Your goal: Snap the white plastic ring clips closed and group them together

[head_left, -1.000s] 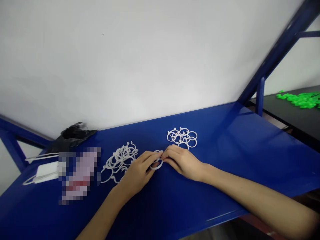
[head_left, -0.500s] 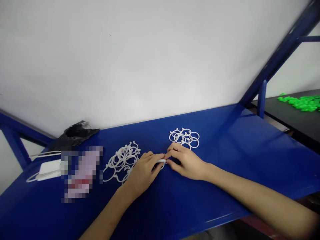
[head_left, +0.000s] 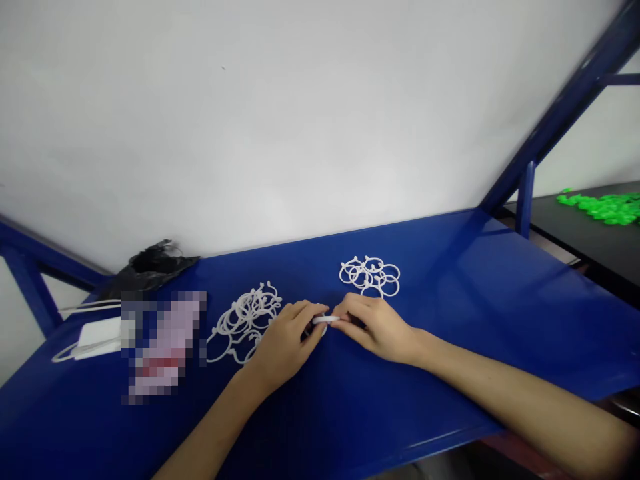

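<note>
My left hand [head_left: 283,340] and my right hand [head_left: 374,326] meet over the blue table [head_left: 450,320], both pinching one white plastic ring [head_left: 325,320] held edge-on between their fingertips. Just left of my left hand lies a loose heap of white open rings [head_left: 245,318]. Behind my right hand sits a smaller cluster of white closed rings [head_left: 370,276].
A crumpled black bag [head_left: 150,267] lies at the back left by the wall. A white charger with its cable [head_left: 95,335] and a blurred pinkish item [head_left: 163,347] sit on the left. Green parts [head_left: 603,205] lie on a black table at the right, past a blue frame post [head_left: 524,197].
The ring lay flat between my fingers a second ago; now it is tipped edge-on and lifted slightly. Both hands have stayed almost in place.
</note>
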`<act>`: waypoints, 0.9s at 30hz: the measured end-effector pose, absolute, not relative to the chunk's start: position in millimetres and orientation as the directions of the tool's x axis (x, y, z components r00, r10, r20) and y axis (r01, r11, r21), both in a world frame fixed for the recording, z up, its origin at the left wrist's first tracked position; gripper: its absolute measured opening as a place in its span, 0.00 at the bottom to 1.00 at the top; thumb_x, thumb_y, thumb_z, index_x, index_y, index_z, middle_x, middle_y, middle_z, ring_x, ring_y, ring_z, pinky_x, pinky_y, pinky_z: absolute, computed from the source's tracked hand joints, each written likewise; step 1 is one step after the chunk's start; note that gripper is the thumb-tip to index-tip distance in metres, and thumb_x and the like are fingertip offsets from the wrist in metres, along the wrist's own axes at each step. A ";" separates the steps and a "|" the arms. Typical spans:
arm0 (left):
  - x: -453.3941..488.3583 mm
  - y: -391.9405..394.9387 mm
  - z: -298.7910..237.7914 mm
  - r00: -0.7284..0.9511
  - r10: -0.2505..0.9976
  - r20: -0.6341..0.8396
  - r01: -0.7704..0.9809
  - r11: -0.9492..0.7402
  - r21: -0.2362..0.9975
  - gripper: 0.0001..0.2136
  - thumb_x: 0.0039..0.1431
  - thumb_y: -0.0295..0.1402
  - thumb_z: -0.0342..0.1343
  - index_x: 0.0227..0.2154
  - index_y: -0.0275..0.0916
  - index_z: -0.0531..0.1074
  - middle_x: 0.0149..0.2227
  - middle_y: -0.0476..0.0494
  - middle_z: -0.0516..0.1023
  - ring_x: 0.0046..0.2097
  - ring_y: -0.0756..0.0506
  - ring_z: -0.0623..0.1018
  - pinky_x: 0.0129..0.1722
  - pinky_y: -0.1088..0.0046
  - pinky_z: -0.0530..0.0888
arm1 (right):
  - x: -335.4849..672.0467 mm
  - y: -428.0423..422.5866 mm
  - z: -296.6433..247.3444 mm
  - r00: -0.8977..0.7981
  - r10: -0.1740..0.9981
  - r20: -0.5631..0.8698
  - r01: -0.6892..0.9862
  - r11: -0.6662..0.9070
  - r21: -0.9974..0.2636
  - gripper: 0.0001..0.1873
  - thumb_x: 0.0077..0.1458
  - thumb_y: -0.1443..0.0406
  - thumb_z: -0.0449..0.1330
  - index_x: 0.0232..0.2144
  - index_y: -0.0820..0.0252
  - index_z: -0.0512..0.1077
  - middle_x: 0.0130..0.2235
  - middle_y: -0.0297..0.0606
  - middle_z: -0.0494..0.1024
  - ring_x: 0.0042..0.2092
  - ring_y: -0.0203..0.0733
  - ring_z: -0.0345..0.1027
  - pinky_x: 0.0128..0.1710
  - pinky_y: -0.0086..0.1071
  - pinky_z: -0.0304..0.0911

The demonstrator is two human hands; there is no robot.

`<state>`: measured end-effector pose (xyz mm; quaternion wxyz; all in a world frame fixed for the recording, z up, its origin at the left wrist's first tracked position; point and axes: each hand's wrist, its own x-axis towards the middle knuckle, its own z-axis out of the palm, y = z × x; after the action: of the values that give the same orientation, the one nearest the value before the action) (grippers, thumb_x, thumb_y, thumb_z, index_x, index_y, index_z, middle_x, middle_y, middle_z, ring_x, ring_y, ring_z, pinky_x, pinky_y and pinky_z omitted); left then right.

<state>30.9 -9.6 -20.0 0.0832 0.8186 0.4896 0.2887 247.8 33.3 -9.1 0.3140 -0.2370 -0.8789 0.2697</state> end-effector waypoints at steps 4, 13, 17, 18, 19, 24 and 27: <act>31.5 -10.0 -19.3 0.369 0.835 0.409 0.715 -0.536 0.449 0.06 0.66 0.32 0.52 0.42 0.42 0.72 0.39 0.48 0.78 0.40 0.47 0.77 0.42 0.70 0.74 | 246.7 32.3 -7.2 -0.665 0.616 0.422 0.240 0.711 -0.661 0.06 0.66 0.63 0.55 0.40 0.60 0.69 0.32 0.33 0.74 0.30 0.33 0.68 0.32 0.26 0.63; 30.2 -7.8 -18.6 0.335 0.795 0.506 0.725 -0.560 0.400 0.05 0.65 0.29 0.53 0.42 0.42 0.72 0.38 0.48 0.78 0.41 0.48 0.77 0.43 0.70 0.74 | 246.3 32.1 -8.4 -0.636 0.652 0.413 0.254 0.682 -0.686 0.04 0.64 0.65 0.55 0.41 0.58 0.68 0.31 0.32 0.74 0.30 0.33 0.69 0.30 0.26 0.63; 29.3 -7.5 -14.2 0.310 0.732 0.607 0.732 -0.591 0.340 0.04 0.65 0.29 0.54 0.41 0.41 0.72 0.38 0.47 0.77 0.40 0.48 0.77 0.44 0.71 0.74 | 246.9 33.5 -10.3 -0.643 0.627 0.440 0.215 0.699 -0.682 0.06 0.63 0.69 0.54 0.42 0.58 0.68 0.36 0.35 0.75 0.32 0.34 0.70 0.34 0.29 0.66; 29.0 -7.4 -13.6 0.309 0.719 0.622 0.735 -0.596 0.323 0.05 0.65 0.30 0.55 0.42 0.40 0.72 0.38 0.48 0.77 0.40 0.49 0.77 0.43 0.71 0.74 | 247.0 34.0 -10.6 -0.647 0.612 0.456 0.196 0.711 -0.675 0.07 0.63 0.70 0.53 0.42 0.58 0.68 0.38 0.37 0.75 0.34 0.35 0.70 0.36 0.30 0.67; 28.6 -7.3 -13.4 0.314 0.708 0.632 0.740 -0.600 0.305 0.06 0.65 0.30 0.55 0.44 0.40 0.72 0.38 0.47 0.77 0.40 0.49 0.77 0.43 0.71 0.75 | 247.0 34.6 -10.9 -0.650 0.595 0.473 0.179 0.724 -0.666 0.08 0.63 0.71 0.53 0.42 0.58 0.69 0.40 0.38 0.75 0.37 0.36 0.71 0.39 0.31 0.68; 25.7 -5.5 -16.1 0.369 0.661 0.654 0.743 -0.632 0.220 0.11 0.65 0.29 0.55 0.49 0.41 0.72 0.38 0.47 0.77 0.39 0.49 0.77 0.42 0.71 0.74 | 247.3 35.8 -8.3 -0.689 0.560 0.460 0.164 0.739 -0.654 0.16 0.62 0.75 0.48 0.46 0.60 0.71 0.45 0.41 0.76 0.45 0.38 0.72 0.47 0.35 0.69; 24.5 -4.9 -16.3 0.379 0.657 0.652 0.733 -0.643 0.221 0.06 0.64 0.29 0.56 0.43 0.41 0.73 0.37 0.49 0.76 0.38 0.49 0.76 0.41 0.71 0.73 | 246.9 33.7 -5.0 -0.712 0.569 0.411 0.194 0.722 -0.664 0.15 0.64 0.74 0.47 0.45 0.60 0.72 0.45 0.41 0.77 0.44 0.38 0.73 0.47 0.35 0.68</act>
<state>24.5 -4.9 -16.3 -0.0523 0.8286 0.4194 0.3672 246.9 33.7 -5.0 0.3104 -0.2183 -0.8745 0.3020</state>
